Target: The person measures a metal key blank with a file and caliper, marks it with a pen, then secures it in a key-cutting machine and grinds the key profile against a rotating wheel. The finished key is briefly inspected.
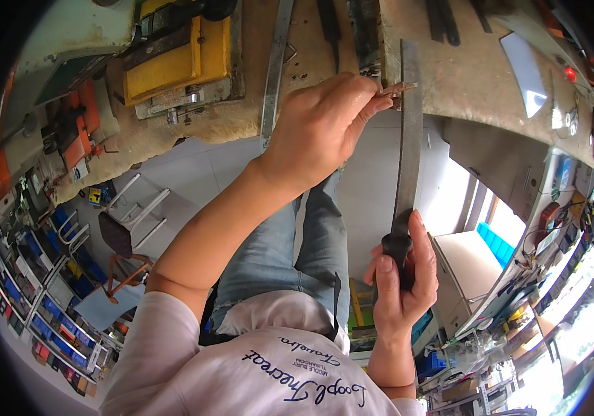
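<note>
At the bench's front edge, my left hand (321,132) pinches a small coppery piece (397,90) between thumb and fingers. The flat steel blade of a file (408,152) runs upright in the picture beside that piece, overlapping it at its tip end; whether they touch I cannot tell. My right hand (401,284) is wrapped round the file's black handle, lower right, with the index finger stretched along it.
The worn bench (449,83) carries a yellow block fixture (162,66), a long metal bar (276,62), dark files (442,21) and a white plate (522,76). Below are chairs (117,232), bin shelving (40,291) and a side cabinet (463,263).
</note>
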`<state>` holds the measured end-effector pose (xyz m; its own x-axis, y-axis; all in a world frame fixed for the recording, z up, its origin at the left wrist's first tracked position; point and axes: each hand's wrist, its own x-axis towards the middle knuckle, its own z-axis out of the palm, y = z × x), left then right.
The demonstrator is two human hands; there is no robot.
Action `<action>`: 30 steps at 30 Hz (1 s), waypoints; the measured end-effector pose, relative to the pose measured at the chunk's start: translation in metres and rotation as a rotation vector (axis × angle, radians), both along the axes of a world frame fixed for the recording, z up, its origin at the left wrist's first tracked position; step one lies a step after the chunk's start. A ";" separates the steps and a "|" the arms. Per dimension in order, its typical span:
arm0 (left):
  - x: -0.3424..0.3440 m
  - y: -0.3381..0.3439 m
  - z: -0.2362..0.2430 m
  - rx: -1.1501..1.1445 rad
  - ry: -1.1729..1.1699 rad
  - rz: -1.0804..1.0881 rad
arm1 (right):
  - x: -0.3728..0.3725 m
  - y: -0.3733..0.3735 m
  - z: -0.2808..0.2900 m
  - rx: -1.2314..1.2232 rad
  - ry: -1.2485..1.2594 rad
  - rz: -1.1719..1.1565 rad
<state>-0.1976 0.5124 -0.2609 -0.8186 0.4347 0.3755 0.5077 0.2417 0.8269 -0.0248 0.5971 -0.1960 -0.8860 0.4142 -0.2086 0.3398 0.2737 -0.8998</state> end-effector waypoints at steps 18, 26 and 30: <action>-0.016 -0.004 -0.002 0.010 0.089 -0.155 | -0.005 -0.005 0.007 0.093 0.001 0.076; -0.019 -0.004 -0.005 0.037 0.118 -0.168 | -0.013 -0.010 0.015 0.218 -0.044 0.141; -0.018 -0.004 -0.006 0.045 0.138 -0.177 | -0.012 -0.011 0.017 0.091 -0.036 0.057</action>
<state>-0.2158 0.5080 -0.2670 -0.6705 0.5472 0.5011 0.6481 0.1032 0.7545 -0.0372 0.5863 -0.1789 -0.9012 0.3819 -0.2050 0.3533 0.3734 -0.8577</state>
